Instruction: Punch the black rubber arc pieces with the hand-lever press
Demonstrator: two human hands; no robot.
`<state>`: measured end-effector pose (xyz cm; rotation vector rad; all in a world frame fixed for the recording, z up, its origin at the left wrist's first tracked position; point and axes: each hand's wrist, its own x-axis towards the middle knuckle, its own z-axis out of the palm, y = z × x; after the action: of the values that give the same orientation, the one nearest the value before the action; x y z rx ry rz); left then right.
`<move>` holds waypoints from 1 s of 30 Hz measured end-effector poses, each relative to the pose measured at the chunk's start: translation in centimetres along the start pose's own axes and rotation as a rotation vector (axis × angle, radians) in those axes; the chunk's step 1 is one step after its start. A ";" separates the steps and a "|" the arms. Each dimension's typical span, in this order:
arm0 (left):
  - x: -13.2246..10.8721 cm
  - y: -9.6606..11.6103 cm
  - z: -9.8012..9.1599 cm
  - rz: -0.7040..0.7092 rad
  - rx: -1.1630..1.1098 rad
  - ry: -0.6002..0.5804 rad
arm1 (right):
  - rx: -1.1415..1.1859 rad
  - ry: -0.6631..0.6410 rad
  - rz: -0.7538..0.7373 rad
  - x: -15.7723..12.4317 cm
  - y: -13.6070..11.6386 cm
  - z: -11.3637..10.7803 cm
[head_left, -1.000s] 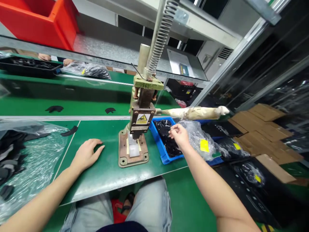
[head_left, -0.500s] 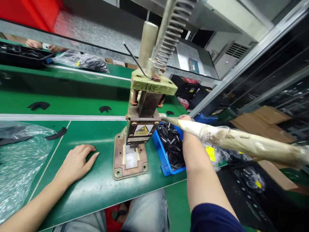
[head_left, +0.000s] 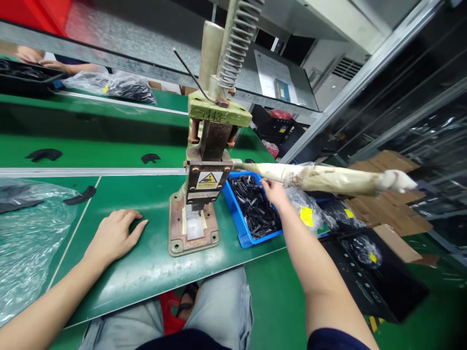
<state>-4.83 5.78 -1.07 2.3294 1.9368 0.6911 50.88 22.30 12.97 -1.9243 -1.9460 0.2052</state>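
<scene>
My left hand (head_left: pixel 116 235) rests on the green table with its fingers stretched out and thumb apart, holding nothing. To its right stands a hand press (head_left: pixel 208 182) with a warning label. A pale block (head_left: pixel 195 227) sits on the press's base under the ram. My right hand (head_left: pixel 275 192) is over the far right side of a blue bin (head_left: pixel 242 228) full of small black parts (head_left: pixel 253 206). Its thumb and fingers are pinched together; what is between them is too small to make out. Just above this hand runs the wrapped press lever (head_left: pixel 328 179).
A clear plastic bag (head_left: pixel 32 243) covers the table's left side, with a curved black piece (head_left: pixel 80 195) beside it. More black pieces (head_left: pixel 44 154) lie on the green belt. Another person's hands (head_left: pixel 40 58) are at the far left. Black crates (head_left: pixel 365 272) stand at right.
My right hand has drawn back from beyond the lever and now shows over the bin. The lever looks lower at its outer end. The view has shifted; my left hand stays put.
</scene>
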 end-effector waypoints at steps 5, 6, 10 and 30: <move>0.0 0.1 -0.1 -0.008 -0.004 -0.007 | -0.139 -0.168 -0.037 -1.1 -1.5 1.6; 0.1 0.2 -0.1 -0.010 -0.009 -0.004 | -0.167 -0.183 -0.036 -0.9 -1.9 1.8; 0.2 0.4 -0.2 -0.017 -0.031 0.004 | -0.252 -0.212 -0.006 0.2 -3.2 2.4; 0.0 1.5 -1.8 -0.046 -0.162 0.083 | 0.582 0.016 0.024 -13.6 -9.0 -1.1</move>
<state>-4.06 4.93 1.04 2.1868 1.8816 0.9177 42.65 8.36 14.95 -1.5515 -1.6134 0.6780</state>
